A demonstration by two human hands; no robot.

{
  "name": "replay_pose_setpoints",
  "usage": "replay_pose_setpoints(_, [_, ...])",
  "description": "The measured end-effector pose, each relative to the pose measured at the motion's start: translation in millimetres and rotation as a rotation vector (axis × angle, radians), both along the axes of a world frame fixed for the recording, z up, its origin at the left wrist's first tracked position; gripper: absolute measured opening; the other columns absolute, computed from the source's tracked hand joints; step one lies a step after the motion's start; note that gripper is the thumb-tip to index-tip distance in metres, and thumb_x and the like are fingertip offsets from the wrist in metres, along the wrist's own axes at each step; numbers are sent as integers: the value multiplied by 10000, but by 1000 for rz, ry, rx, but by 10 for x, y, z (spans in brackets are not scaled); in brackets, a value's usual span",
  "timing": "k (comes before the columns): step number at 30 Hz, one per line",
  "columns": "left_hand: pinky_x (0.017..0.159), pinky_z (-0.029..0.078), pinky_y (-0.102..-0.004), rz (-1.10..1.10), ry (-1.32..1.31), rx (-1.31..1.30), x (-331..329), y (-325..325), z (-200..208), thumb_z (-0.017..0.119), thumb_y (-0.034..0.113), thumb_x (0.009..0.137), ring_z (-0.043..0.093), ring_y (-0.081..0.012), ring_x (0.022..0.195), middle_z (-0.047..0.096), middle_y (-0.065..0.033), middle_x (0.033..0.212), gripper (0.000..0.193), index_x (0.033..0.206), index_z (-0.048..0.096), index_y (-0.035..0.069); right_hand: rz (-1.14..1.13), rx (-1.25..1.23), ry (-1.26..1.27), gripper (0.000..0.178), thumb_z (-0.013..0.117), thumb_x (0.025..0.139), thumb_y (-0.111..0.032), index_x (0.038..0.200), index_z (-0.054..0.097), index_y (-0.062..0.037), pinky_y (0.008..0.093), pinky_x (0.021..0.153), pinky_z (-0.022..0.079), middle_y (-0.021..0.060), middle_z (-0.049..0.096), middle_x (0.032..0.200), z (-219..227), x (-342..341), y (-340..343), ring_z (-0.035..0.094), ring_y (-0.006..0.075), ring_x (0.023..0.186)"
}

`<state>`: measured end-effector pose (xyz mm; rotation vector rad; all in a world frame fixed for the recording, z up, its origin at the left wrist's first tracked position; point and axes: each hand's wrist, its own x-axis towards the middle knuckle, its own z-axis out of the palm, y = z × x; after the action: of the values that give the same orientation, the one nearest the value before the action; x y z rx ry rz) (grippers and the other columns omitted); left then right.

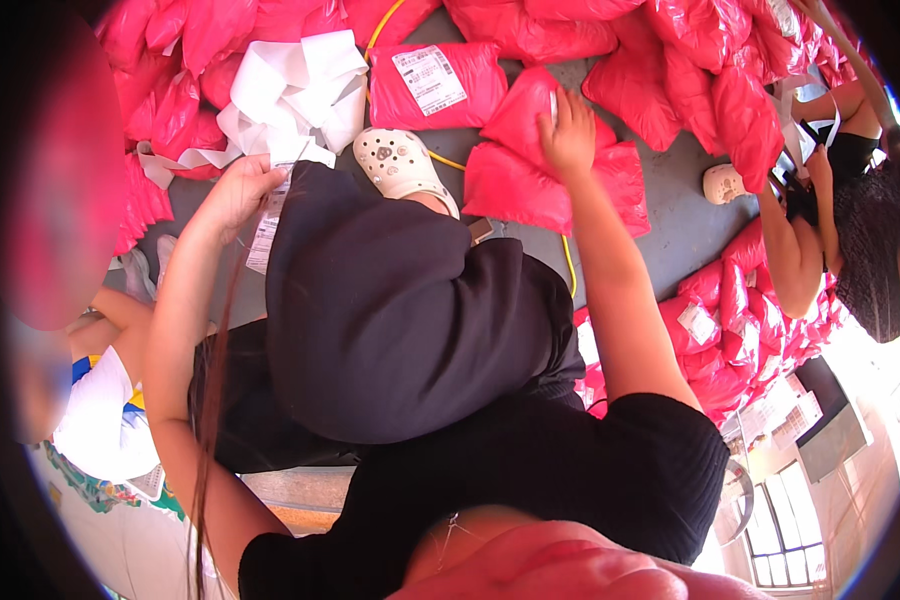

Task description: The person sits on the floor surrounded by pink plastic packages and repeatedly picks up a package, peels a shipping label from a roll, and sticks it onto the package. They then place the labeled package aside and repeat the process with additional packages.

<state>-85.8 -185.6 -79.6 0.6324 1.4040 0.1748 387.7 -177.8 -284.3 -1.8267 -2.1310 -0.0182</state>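
Note:
My left hand (238, 196) pinches a strip of printed white labels (266, 232) between thumb and fingers, beside my raised knee. Just past it, a loose heap of white label strip (300, 95) lies folded over itself. My right hand (570, 140) rests with its fingers stretched out on a glossy pink plastic package (518, 110). A bit of white shows by those fingertips, too small to make out. Against that package lies another pink package (515, 190). Farther ahead, a pink package (485, 82) has a white printed label (430, 80) on top.
Piles of pink packages (660, 85) surround me on the grey floor (570, 75). A yellow cord (570, 265) runs across it. My white clog (400, 160) stands between my hands. Another person (805, 230) sits at the right; part of a person (110, 390) shows at the left.

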Motion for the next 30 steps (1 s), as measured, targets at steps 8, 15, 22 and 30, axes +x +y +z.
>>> replay_pose_setpoints(8, [815,501,-293,314,-78,82,-273,-44,-224,480,130,945,627,-144,930,648,-59,1045,254,1154,567,14,-109,-71,327,667,703,747,-406,1290,481,-90,463,948,400,169,555,1212,856,0,473,530,347,1107])
replay_pose_setpoints(15, [946,449,-331,327,-490,558,592,639,892,496,145,943,568,-190,1091,572,-106,1200,348,1259,469,1,470,-363,1150,596,659,793,19,1278,323,-63,290,849,471,143,615,1083,2340,-1665,343,582,166,995])
replay_pose_setpoints(22, [944,446,-325,347,-630,659,508,518,1260,523,125,928,562,-173,1101,568,-102,1216,382,1287,463,12,293,-600,1842,423,634,802,63,1082,326,-8,295,763,517,178,646,919,2721,-2424,621,634,195,860])
replay_pose_setpoints(30, [776,484,-266,-65,253,930,474,320,905,524,135,928,608,-87,874,676,-61,979,248,1118,610,0,343,151,863,415,763,703,-182,1064,594,-67,399,795,439,64,588,1013,2791,-2480,814,543,237,911])
